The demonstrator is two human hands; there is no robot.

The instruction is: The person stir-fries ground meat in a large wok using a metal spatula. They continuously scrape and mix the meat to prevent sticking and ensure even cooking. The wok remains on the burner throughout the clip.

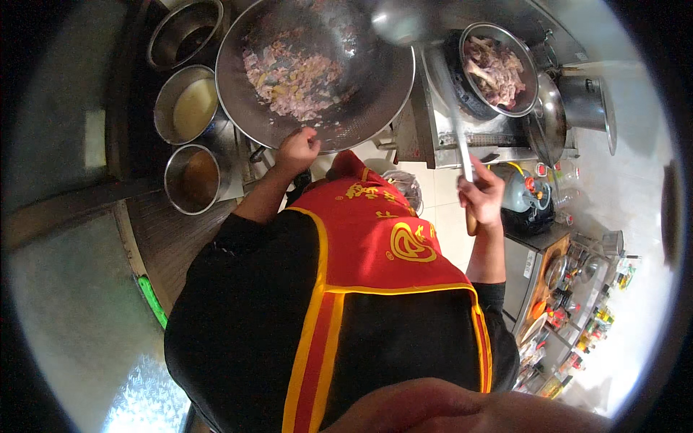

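A large wok (373, 103) lies ahead of me, with chopped meat and yellowish bits (298, 81) spread over its left side. My left hand (299, 149) is at the wok's near rim, fingers curled; whether it grips the rim or a handle there is hidden. My right hand (482, 192) is closed around the long handle of a metal ladle (409, 21). The ladle is blurred, its bowl above the wok's far right side. Right of the ladle handle, a metal bowl (533, 97) holds pieces of raw-looking meat on bone (492, 70).
Metal bowls stand left of the wok, one with pale liquid (194, 108), another with brown liquid (199, 178). At right are a lidded pot (584, 103), a second wok (549, 119), a gas cylinder (514, 189) and shelves of bottles. A lined bin (406, 187) is below.
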